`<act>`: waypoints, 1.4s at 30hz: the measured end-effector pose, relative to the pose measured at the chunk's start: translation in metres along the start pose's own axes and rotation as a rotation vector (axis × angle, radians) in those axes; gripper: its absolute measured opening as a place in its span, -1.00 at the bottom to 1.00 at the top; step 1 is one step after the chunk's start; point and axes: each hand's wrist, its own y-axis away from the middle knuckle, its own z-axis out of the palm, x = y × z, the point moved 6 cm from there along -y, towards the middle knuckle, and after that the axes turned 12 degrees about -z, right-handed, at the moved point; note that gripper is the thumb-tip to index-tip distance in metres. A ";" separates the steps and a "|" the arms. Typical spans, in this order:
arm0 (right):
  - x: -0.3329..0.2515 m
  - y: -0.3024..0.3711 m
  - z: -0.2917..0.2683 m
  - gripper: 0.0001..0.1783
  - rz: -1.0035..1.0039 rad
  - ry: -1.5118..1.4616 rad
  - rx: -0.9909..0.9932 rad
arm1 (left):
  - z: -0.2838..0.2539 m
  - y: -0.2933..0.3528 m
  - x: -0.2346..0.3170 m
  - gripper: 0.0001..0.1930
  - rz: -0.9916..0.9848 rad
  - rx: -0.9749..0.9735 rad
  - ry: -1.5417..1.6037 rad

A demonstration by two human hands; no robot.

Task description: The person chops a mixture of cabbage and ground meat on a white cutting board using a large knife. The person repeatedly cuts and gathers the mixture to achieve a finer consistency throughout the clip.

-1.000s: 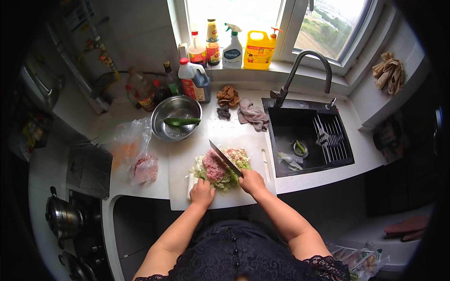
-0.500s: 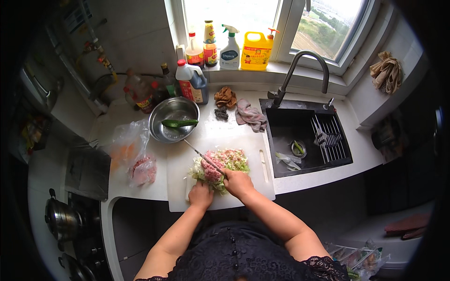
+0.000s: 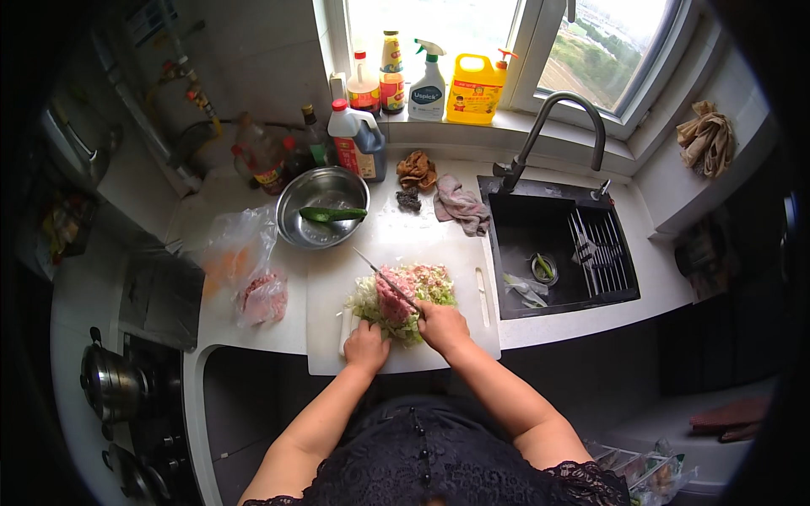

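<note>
A white cutting board (image 3: pixel 328 274) lies on the counter in front of me, bearing a heap of chopped pale-green vegetable (image 3: pixel 434 287). Pink minced meat (image 3: pixel 393 305) sits in the middle of that heap. My right hand (image 3: pixel 444 327) is closed around the handle of a long knife (image 3: pixel 384 277); its blade slants up and left across the meat. At the heap's near left edge rests my left hand (image 3: pixel 366 347), thumb apart from the fingers, holding nothing that I can see. Its fingertips are partly hidden among the vegetable bits.
Beyond the board stands a steel bowl (image 3: pixel 291 221) with a green cucumber-like vegetable (image 3: pixel 332 215). Plastic bags (image 3: pixel 263 299) with meat lie at left. A crumpled cloth (image 3: pixel 461 205) lies near the dark sink (image 3: pixel 523 232). Bottles (image 3: pixel 358 143) line the back; a pot (image 3: pixel 110 384) stands far left.
The whole view has shifted a little. My right hand and the knife sit slightly further right over the meat. My left hand stays by the heap's near left edge.
</note>
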 end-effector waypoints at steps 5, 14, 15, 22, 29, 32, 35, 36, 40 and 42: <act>0.032 -0.012 0.027 -0.62 0.040 0.040 -0.059 | 0.001 -0.001 -0.002 -0.70 0.024 -0.004 0.018; 0.033 -0.013 0.023 -0.64 0.063 -0.004 -0.049 | -0.002 -0.001 -0.002 -0.72 0.049 -0.002 0.041; 0.030 -0.013 0.019 -0.64 0.068 0.013 -0.046 | -0.006 -0.004 -0.002 -0.72 0.065 0.025 0.052; 0.038 -0.009 0.020 -0.65 0.094 -0.011 -0.076 | 0.001 -0.005 -0.005 -0.72 0.046 0.008 0.053; 0.045 -0.004 0.009 -0.64 0.130 -0.067 0.013 | 0.000 -0.003 -0.006 -0.72 0.038 -0.006 0.048; 0.057 -0.005 0.015 -0.66 0.121 -0.024 0.007 | 0.002 -0.004 -0.006 -0.73 0.058 -0.003 0.056; 0.049 -0.004 0.000 -0.65 0.093 -0.051 0.061 | 0.002 -0.005 -0.008 -0.73 0.053 -0.001 0.063; 0.053 -0.005 0.004 -0.65 0.106 -0.037 0.058 | 0.002 -0.004 -0.008 -0.73 0.045 -0.001 0.065; 0.071 -0.009 0.021 -0.65 0.143 -0.016 0.021 | -0.001 -0.005 0.000 -0.72 0.084 0.028 0.090; 0.064 -0.009 0.011 -0.65 0.144 -0.022 0.015 | -0.004 -0.004 0.001 -0.72 0.100 0.046 0.096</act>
